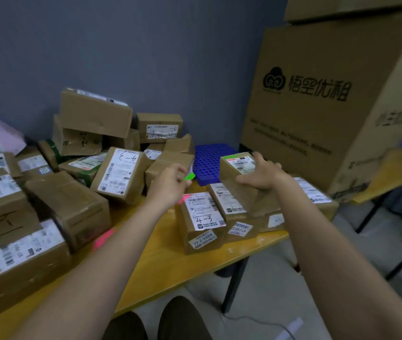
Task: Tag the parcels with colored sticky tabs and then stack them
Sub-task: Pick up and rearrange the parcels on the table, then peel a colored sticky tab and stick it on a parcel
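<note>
Two bare forearms reach up from the bottom of the frame over a yellow table (160,261) crowded with brown cardboard parcels. Near the centre, the left hand (168,186) curls its fingers and pinches a green sticky tab (189,177) at its fingertips. To the right of centre, the right hand (260,174) grips a small parcel (241,177), thumb on its near side, fingers over the top. This parcel rests tilted on a row of labelled parcels (201,217). A pink tab (103,238) lies at centre left. A blue perforated tray (209,160) sits behind the hands.
</note>
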